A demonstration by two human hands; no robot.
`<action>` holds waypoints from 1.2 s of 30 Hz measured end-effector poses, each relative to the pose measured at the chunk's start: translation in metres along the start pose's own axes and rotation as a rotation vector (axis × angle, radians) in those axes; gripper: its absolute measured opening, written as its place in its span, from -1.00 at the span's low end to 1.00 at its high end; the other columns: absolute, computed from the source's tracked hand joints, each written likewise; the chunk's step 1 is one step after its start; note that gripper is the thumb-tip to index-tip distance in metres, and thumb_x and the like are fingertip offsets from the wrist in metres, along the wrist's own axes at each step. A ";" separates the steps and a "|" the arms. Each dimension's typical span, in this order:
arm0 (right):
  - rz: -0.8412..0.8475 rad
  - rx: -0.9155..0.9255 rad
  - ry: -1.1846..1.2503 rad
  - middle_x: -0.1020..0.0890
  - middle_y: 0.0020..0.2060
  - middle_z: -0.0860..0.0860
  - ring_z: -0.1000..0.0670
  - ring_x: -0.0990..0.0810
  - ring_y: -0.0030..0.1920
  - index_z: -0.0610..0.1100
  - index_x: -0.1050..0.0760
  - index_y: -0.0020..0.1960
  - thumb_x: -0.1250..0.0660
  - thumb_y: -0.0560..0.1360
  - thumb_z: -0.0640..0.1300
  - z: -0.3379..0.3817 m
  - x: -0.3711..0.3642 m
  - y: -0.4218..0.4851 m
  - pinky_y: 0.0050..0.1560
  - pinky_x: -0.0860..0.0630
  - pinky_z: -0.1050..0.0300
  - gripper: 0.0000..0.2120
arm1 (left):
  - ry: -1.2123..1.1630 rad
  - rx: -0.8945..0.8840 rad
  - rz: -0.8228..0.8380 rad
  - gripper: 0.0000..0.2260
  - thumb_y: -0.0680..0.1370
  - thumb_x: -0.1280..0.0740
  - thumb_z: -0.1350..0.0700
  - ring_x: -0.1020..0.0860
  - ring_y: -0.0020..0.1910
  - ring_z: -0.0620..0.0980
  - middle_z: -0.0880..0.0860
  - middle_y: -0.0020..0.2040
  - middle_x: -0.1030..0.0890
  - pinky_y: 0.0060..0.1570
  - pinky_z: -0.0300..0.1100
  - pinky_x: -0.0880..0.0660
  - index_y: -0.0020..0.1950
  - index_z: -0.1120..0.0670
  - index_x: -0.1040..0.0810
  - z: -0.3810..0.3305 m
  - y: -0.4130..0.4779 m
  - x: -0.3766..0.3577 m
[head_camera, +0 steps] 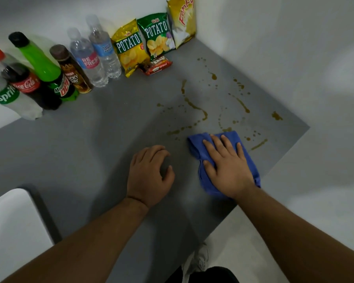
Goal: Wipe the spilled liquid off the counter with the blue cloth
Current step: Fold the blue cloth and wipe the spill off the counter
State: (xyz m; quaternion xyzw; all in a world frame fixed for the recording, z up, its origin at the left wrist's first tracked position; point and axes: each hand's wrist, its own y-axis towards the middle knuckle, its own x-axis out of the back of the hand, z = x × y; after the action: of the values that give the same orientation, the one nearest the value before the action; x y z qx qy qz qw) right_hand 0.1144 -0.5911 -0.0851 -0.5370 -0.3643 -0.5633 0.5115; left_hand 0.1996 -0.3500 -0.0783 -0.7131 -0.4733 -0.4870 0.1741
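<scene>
Right hand (227, 168) flat, pressing blue cloth (198, 148) on counter (90, 160); left hand (149, 176) loosely curled, empty. Spilled liquid (194, 107) lies beyond the fingertips (scattered widely). Risk: folded cloth smears droplets outward.

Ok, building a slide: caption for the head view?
Right hand presses blue cloth flat beside brown spills on grey counter; left hand idle.

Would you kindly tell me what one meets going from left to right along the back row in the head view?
Sprite bottle, Coca-Cola bottle, Mountain Dew bottle, Lucky Day bottle, Refresh water bottle, second water bottle, yellow Potato bag, green Potato bag, Funky bag.
</scene>
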 end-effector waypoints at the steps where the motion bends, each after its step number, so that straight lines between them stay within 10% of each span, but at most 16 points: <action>1: -0.002 -0.041 0.003 -0.04 0.68 0.05 -0.10 0.09 0.67 0.10 0.00 0.68 0.16 0.66 0.29 0.012 -0.001 0.007 0.62 0.18 -0.28 -0.36 | 0.013 0.012 0.000 -0.69 0.48 -0.37 0.00 -0.56 0.25 0.12 0.04 0.27 -0.61 0.31 0.05 -0.45 0.18 0.06 -0.62 0.004 0.009 0.000; 10: 0.063 0.353 0.057 -0.02 0.67 0.19 0.03 0.12 0.67 0.17 -0.03 0.67 -0.01 0.67 0.31 -0.015 0.001 0.000 0.64 0.20 -0.11 -0.38 | 0.040 0.125 -0.008 -0.64 0.50 -0.34 0.03 -0.53 0.29 0.19 0.12 0.30 -0.59 0.36 0.11 -0.43 0.26 0.14 -0.59 0.033 0.064 0.002; 18: -0.010 -0.037 -0.002 0.02 0.69 0.04 -0.13 0.15 0.67 0.09 0.00 0.69 0.14 0.65 0.28 0.042 0.000 0.066 0.61 0.23 -0.29 -0.35 | 0.110 0.138 0.049 -0.61 0.52 -0.35 0.07 -0.51 0.31 0.22 0.16 0.34 -0.57 0.37 0.11 -0.43 0.31 0.18 -0.57 0.028 0.066 0.000; 26: 0.019 0.440 0.069 -0.16 0.65 0.11 -0.02 -0.02 0.67 0.08 -0.22 0.64 -0.13 0.66 0.21 0.002 0.006 0.051 0.64 0.02 -0.16 -0.42 | 0.102 0.157 0.040 -0.57 0.51 -0.38 0.09 -0.52 0.31 0.25 0.19 0.33 -0.58 0.37 0.16 -0.44 0.35 0.21 -0.55 0.027 0.067 -0.002; 36: -0.010 0.040 0.020 0.03 0.68 0.05 -0.10 0.18 0.67 0.08 -0.02 0.68 0.11 0.65 0.24 0.058 0.002 0.100 0.63 0.22 -0.24 -0.37 | 0.139 0.146 0.015 -0.55 0.49 -0.38 0.10 -0.53 0.30 0.26 0.20 0.33 -0.58 0.37 0.20 -0.45 0.36 0.21 -0.54 0.028 0.066 -0.006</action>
State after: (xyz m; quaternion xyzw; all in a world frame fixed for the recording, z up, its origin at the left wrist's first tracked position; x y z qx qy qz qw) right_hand 0.2252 -0.5568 -0.0876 -0.5193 -0.3730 -0.5636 0.5231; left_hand 0.2694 -0.3656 -0.0818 -0.6665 -0.4890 -0.4981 0.2618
